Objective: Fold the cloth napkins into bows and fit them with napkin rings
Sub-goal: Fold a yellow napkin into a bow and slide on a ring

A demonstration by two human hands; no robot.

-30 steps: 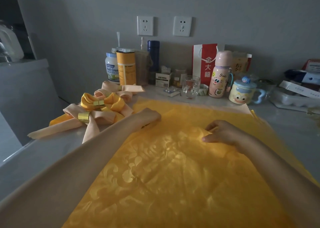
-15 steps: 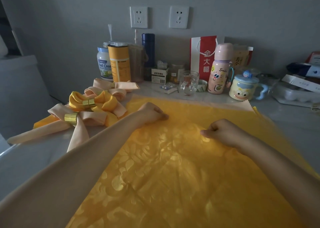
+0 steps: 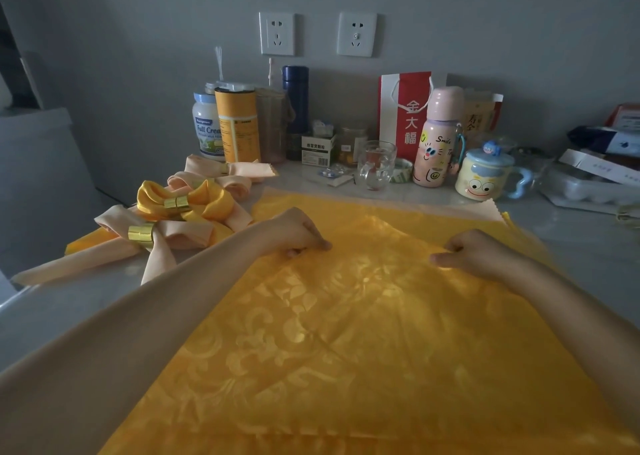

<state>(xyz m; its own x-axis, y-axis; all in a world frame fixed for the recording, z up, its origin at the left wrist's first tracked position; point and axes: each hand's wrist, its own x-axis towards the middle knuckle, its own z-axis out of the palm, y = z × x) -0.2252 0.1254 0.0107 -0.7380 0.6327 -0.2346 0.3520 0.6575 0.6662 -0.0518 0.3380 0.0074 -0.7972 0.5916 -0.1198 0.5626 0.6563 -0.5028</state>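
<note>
A large yellow damask napkin (image 3: 346,333) lies spread flat on the counter in front of me, with more yellow and a pale cloth edge showing beneath it at the far side. My left hand (image 3: 298,233) pinches a fold of the napkin near its far left part. My right hand (image 3: 474,254) pinches the same raised fold to the right. At the left lie finished bows: a yellow bow (image 3: 183,202) and a peach bow (image 3: 138,236), each cinched by a gold napkin ring (image 3: 140,233). Another peach bow (image 3: 225,174) lies behind them.
Along the wall stand a milk powder jar (image 3: 207,129), an orange canister (image 3: 237,125), a blue flask (image 3: 296,98), a glass mug (image 3: 375,164), a pink bottle (image 3: 438,139), a cartoon mug (image 3: 485,177), a red bag (image 3: 403,108). Boxes and an egg tray (image 3: 595,188) crowd the right.
Both hands have slid toward me and closed on the cloth, raising a ridge between them. The camera tilted slightly, shifting the scene.
</note>
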